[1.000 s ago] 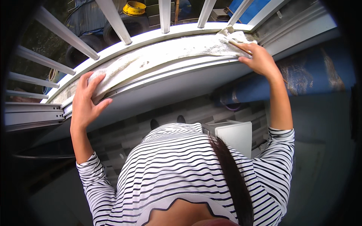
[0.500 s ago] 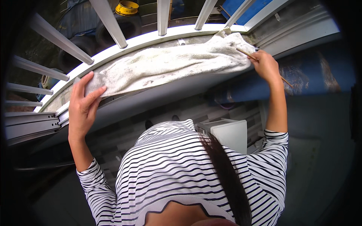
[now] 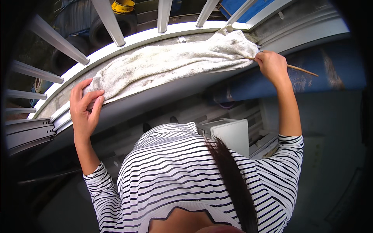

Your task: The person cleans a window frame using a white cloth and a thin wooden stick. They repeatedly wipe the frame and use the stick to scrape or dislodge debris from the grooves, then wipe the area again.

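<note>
A long white towel (image 3: pixel 167 62), wrinkled and stained with grey spots, lies stretched along the window ledge. At its left end, my left hand (image 3: pixel 84 106) grips the cloth, with fingertips over the towel and the thumb at its near edge. My right hand (image 3: pixel 273 66) is at the other end, closed around a thin wooden stick (image 3: pixel 303 70). The stick's left tip touches the bunched right end of the towel, while its longer part sticks out to the right behind the hand.
White railing bars (image 3: pixel 108 24) rise beyond the ledge; outside are a yellow wheel rim (image 3: pixel 123 6) and dark tires. A blue surface (image 3: pixel 311 70) with worn patches lies at the right. Below the ledge stands a white box-like piece (image 3: pixel 233 134) on a patterned floor.
The stick has swung from a steep slant to nearly level, its tip shifting to the towel's near side. My right hand turned with it. My left hand still holds the towel's left end.
</note>
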The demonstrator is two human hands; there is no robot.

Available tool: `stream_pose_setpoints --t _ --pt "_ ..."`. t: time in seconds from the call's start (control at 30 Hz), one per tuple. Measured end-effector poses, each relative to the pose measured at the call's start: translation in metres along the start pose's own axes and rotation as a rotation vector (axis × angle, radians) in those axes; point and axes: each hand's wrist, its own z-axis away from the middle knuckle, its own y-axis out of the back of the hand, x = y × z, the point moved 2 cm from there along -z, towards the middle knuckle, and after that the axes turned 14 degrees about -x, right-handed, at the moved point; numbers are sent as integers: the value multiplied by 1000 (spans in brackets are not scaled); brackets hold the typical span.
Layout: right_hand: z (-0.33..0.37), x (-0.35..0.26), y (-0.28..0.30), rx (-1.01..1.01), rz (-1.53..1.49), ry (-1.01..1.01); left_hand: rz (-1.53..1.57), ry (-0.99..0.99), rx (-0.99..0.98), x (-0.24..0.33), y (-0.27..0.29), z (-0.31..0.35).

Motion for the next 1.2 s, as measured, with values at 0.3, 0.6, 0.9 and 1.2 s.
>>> stream_pose_setpoints --t 0.3,0.6,0.9,1.2 --pt "-32 -91 43 -145 102 380 248 12 36 -18 -7 -1" --pt "-15 -240 47 36 -318 519 387 57 25 -25 -8 0" --pt "-18 -21 17 -282 -8 -83 354 105 27 -22 -9 1" --pt "-4 -119 30 -180 -98 104 327 52 48 -24 -13 1"
